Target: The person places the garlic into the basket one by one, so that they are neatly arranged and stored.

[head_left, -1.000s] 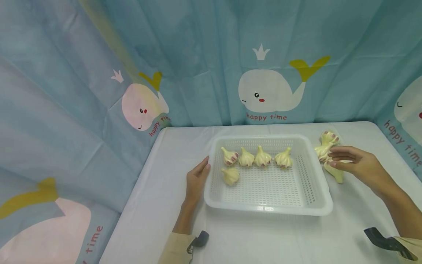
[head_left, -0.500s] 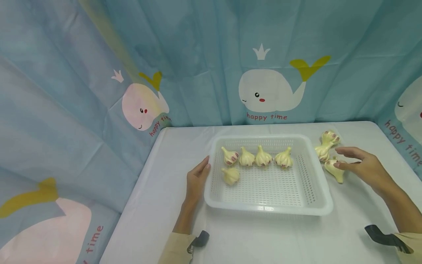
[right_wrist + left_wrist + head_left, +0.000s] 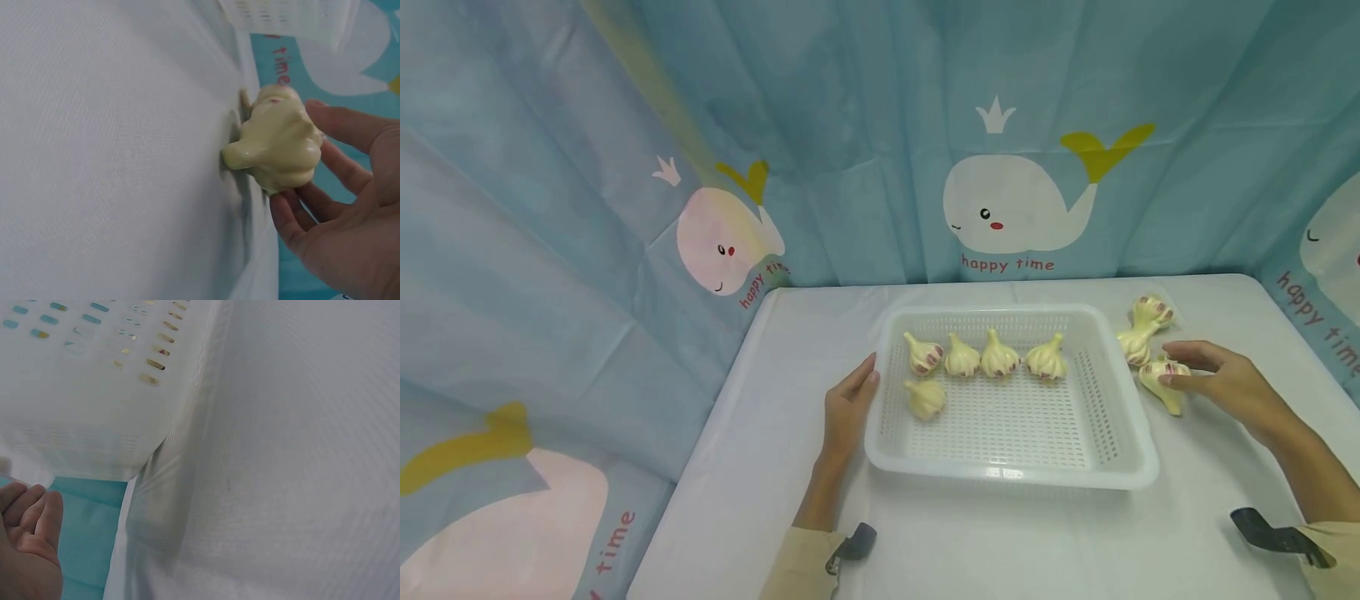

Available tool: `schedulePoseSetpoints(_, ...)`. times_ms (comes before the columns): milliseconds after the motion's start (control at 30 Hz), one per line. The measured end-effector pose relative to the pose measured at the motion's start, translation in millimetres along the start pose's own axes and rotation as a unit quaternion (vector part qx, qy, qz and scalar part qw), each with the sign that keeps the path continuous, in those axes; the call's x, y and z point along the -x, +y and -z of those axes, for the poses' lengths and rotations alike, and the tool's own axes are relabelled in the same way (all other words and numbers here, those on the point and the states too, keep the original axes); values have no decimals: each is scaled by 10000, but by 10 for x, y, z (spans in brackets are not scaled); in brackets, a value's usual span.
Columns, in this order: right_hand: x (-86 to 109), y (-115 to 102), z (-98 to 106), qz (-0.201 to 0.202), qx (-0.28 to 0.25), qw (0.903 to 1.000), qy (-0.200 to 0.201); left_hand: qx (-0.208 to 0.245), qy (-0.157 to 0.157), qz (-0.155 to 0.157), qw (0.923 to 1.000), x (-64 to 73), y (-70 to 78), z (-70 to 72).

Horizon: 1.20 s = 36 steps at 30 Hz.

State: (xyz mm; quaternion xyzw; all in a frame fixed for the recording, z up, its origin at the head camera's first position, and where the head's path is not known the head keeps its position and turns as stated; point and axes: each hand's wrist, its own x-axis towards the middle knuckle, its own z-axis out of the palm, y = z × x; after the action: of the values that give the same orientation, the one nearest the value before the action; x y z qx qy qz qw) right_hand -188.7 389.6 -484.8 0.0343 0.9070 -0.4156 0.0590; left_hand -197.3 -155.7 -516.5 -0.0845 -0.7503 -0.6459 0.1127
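Observation:
My right hand (image 3: 1236,387) has its thumb and fingers around a garlic bulb (image 3: 1162,382) lying on the table, right of the basket. In the right wrist view, the thumb meets one side of this bulb (image 3: 281,140) and fingertips meet the other; its stem points away from the palm. At the left rim of the white basket (image 3: 1000,475), my left hand (image 3: 847,408) rests with extended fingers and thumb against it. The left wrist view shows that hand (image 3: 31,544) with its fingers slightly bent beside the perforated basket wall (image 3: 69,394).
Inside the basket, several garlic bulbs (image 3: 999,358) form a back row, with one bulb (image 3: 925,400) in front at the left. Two more bulbs (image 3: 1150,312) lie on the white-covered table (image 3: 1000,542), behind the right hand. A blue whale-print curtain (image 3: 865,125) hangs behind and beside the table.
My right hand drew back from over the bulbs, moving right, then its fingers closed around the nearest garlic bulb. The left hand and basket stayed in place.

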Motion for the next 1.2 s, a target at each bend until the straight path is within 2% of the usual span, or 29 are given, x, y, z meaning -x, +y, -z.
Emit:
schedulePoseSetpoints(533,-25,82,10,-187,-164,9996,-158,-34,-11,27,10000,-14,11,-11)
schedulePoseSetpoints(833,-37,107,37,-235,26,9995,-204,-27,-18,85,10000,-2,16,-9)
schedulePoseSetpoints(1100,-30,123,46,-477,243,9971,-540,35,-8,83,10000,1,21,-2)
schedulePoseSetpoints(1200,-32,138,45,-440,284,9970,-565,13,-9,100,9999,2,18,1)
